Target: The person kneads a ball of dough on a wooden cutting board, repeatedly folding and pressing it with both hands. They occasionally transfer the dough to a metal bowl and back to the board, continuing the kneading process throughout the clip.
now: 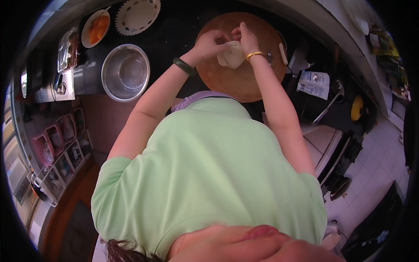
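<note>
A pale, soft piece of dough lies over a round wooden board, in front of my body. With bent fingers, my left hand holds the upper left edge of the dough; a dark green bangle circles that wrist. My right hand, below which sits a gold bracelet, is curled against the dough's upper right side. Its fingertips meet near those of the left, and whether they grip the dough is hidden. Beside the right wrist a small shiny metal utensil rests on the board. Farther right lies a short white stick.
Left of the board stand a steel basin, a fluted white dish, a bowl with orange food and a clear plastic box. To the right are a printed packet, a long metal handle and a yellow round object.
</note>
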